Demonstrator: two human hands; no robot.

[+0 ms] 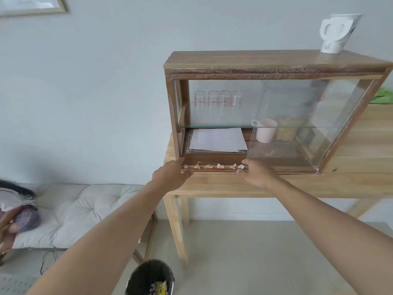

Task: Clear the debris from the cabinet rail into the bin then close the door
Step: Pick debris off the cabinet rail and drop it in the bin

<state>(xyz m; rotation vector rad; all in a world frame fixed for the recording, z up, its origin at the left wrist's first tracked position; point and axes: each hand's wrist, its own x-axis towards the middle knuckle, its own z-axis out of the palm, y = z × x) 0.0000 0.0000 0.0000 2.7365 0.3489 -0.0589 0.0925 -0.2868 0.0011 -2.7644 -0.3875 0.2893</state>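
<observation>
A wooden cabinet [274,62] with sliding glass doors stands on a wooden table. Its left side is open; the glass door [297,124] sits slid to the right. Several small crumpled bits of debris [220,166] lie in a row along the bottom rail [214,169]. My left hand [172,175] rests at the rail's left end, fingers loosely apart and holding nothing. At the right end of the debris row is my right hand [256,173], fingertips at the rail, nothing visibly gripped. A black bin [136,279] with some rubbish in it stands on the floor below.
Inside the cabinet are glass beakers [219,101], white paper sheets [218,139] and a pink mug [265,130]. A white jug [336,33] stands on top. The wooden table [297,186] carries the cabinet. A cushioned bench [85,207] is at left, with a person partly visible.
</observation>
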